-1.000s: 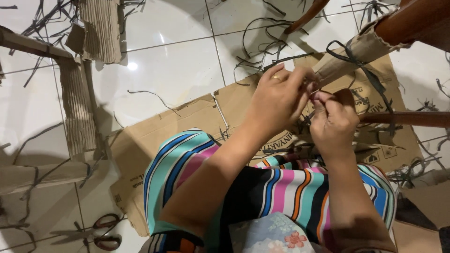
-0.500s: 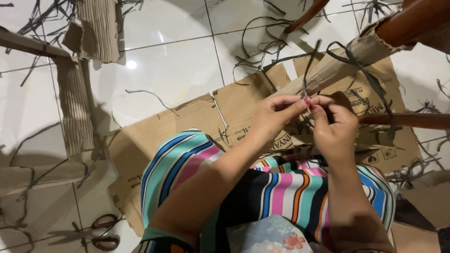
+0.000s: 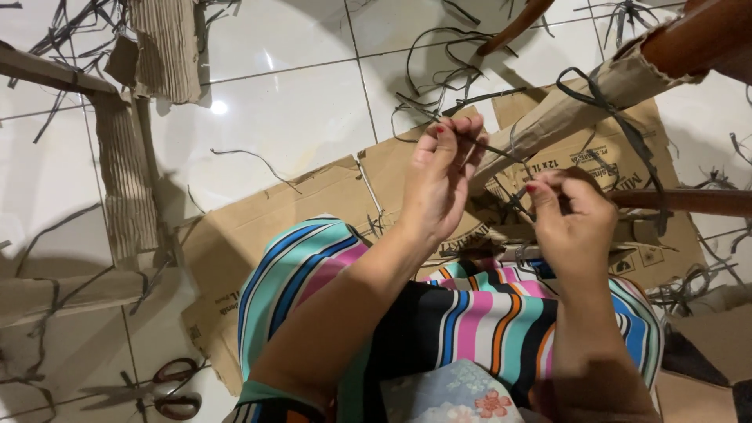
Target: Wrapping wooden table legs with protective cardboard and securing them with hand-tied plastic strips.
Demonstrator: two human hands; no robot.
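My left hand [image 3: 444,171] pinches one end of a thin dark strap [image 3: 492,149] and holds it raised above my lap. My right hand [image 3: 573,219] grips the other part of the same strap lower down, near a wooden chair rung [image 3: 689,200]. The strap runs taut between both hands. Behind them a wooden chair leg [image 3: 705,35] is wrapped in brown corrugated cardboard [image 3: 580,102] with another dark strap [image 3: 607,106] tied around it. A flattened cardboard box [image 3: 329,204] lies on the floor under my striped clothing.
Red-handled scissors [image 3: 174,388] lie on the white tiled floor [image 3: 290,102] at the lower left. Strips of corrugated cardboard [image 3: 125,180] and several loose dark strap offcuts [image 3: 446,63] are scattered over the tiles. A second chair leg [image 3: 513,27] slants at the top.
My hands were together over the rung; now the left hand has lifted up and away to the left, pulling the strap taut, while the right hand stays low.
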